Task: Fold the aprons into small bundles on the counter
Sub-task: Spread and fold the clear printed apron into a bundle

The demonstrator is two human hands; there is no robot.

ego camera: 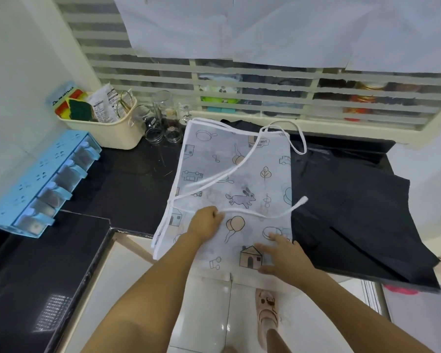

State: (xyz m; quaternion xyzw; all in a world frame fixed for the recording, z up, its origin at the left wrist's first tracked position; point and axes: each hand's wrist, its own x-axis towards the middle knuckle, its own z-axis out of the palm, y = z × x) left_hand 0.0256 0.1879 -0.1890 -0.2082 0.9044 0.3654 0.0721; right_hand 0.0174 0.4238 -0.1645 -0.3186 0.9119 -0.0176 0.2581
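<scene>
The printed apron (239,174) lies flat on the counter (133,179). At its near-left part the left hand (206,222) has its grip clamped on the white tie (265,214). The right hand (285,253) presses its near-right part, grip apart. A dark apron (354,200) lies against its right side, and glass jars (163,123) stand behind its far-left corner.

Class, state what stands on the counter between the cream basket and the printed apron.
In the head view, clear glass jars stand between the basket and the apron, on the dark counter.
</scene>
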